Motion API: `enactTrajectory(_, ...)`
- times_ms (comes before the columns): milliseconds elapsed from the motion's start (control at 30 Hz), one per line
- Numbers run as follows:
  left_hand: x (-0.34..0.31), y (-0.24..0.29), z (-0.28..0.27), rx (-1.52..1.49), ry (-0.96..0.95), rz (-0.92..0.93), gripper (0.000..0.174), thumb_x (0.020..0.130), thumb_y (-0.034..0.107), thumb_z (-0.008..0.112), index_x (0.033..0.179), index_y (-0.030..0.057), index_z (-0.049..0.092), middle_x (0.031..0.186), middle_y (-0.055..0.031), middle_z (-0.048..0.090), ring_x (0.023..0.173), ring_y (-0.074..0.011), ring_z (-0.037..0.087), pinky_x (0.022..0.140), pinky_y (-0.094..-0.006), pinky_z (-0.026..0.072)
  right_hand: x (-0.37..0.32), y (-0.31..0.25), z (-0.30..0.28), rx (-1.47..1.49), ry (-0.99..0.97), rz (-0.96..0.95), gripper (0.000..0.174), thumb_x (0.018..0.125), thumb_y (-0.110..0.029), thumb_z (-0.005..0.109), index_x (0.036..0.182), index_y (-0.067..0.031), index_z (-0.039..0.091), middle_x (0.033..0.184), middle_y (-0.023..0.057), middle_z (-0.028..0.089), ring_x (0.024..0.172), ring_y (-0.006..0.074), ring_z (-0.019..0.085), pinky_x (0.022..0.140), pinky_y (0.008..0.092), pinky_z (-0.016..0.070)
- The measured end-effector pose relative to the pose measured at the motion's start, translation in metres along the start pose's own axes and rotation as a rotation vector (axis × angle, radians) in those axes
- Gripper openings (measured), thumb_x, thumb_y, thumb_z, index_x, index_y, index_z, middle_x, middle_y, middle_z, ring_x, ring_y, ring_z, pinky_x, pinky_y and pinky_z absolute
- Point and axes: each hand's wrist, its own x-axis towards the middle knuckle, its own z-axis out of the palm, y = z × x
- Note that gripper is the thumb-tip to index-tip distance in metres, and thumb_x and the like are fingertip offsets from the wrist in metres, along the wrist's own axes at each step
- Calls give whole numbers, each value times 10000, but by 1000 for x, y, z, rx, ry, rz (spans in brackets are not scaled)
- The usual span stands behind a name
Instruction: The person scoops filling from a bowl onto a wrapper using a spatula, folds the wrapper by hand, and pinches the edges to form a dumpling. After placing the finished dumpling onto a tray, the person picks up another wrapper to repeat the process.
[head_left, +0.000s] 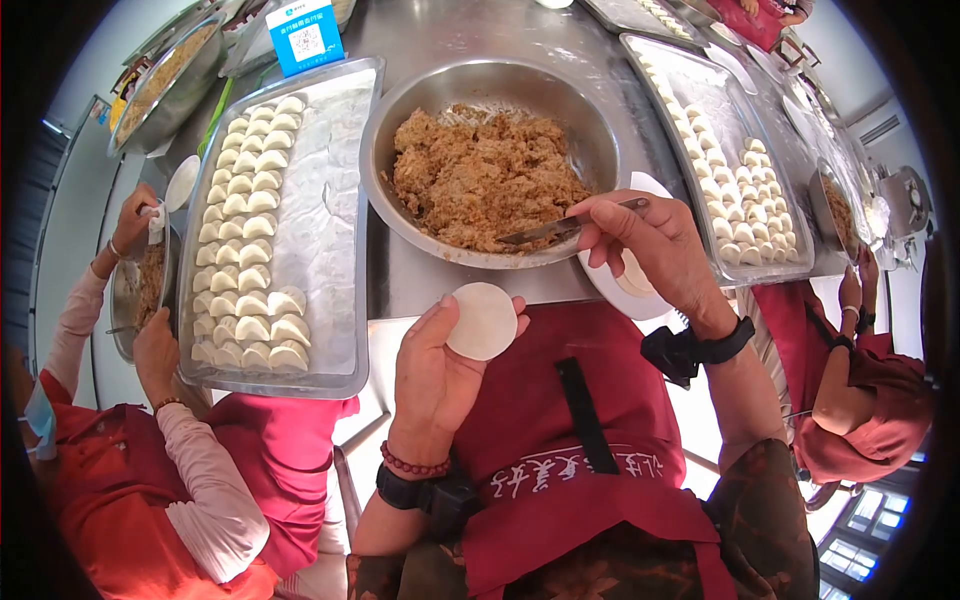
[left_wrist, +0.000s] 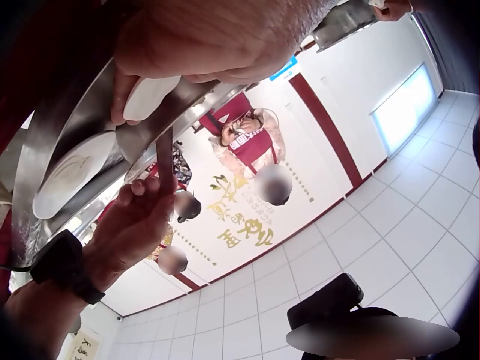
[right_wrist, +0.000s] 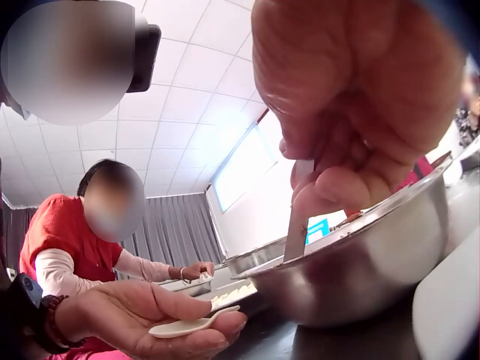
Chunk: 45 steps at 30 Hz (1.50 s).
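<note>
My left hand is palm up below the near rim of a large steel bowl. It holds a round white dumpling wrapper between thumb and fingertips. In the right wrist view the wrapper sags across the fingers with nothing on it. Over the bowl's right rim, my right hand pinches a flat metal spatula. Its tip reaches into the brown minced filling. From the left wrist view, the spatula shows as a narrow flat strip above that hand.
A tray with rows of folded dumplings stands left of the bowl, another tray of dumplings to the right. A white plate with wrappers lies under my right hand. People in red work on both sides. A blue code sign stands behind.
</note>
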Motion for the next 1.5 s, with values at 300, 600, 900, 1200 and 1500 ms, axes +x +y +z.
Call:
enactTrajectory(300,0,2,-2,-42,-16,3,381,1042,213,441,1195,-130,507,1201,-276,611,1218,-446,547,1082,-600,417,10,6,13,114,113,-185,282,1019,-212,549,1116,9,693,849,44,693,712,72,616,585,205,468)
enactTrajectory(600,0,4,-5,-55,-10,9,382,1043,210,435,1199,-132,503,1222,-271,599,1225,-452,539,1083,-607,413,20,8,16,-40,44,-164,264,1017,-211,554,1113,-18,707,831,19,677,716,54,600,596,197,463)
enactTrajectory(900,2,5,-1,-28,-19,21,397,1049,228,424,1237,-118,478,1232,-263,595,1227,-444,539,1077,-596,426,11,1,13,19,-5,-53,283,1017,-220,543,1075,0,712,801,24,673,694,68,609,580,205,461)
enactTrajectory(1200,4,12,15,-20,-59,36,457,1069,290,358,1272,-106,463,1228,-257,602,1167,-397,594,1028,-541,478,7,2,19,68,13,32,312,1019,-233,532,1103,25,687,807,47,679,670,86,631,531,203,473)
enactTrajectory(1500,3,13,22,-52,-112,25,515,1071,359,328,1319,-77,444,1262,-227,596,1198,-382,577,1026,-537,476,-10,6,15,312,105,55,355,1032,-253,495,1133,45,660,820,84,690,658,121,650,543,235,499)
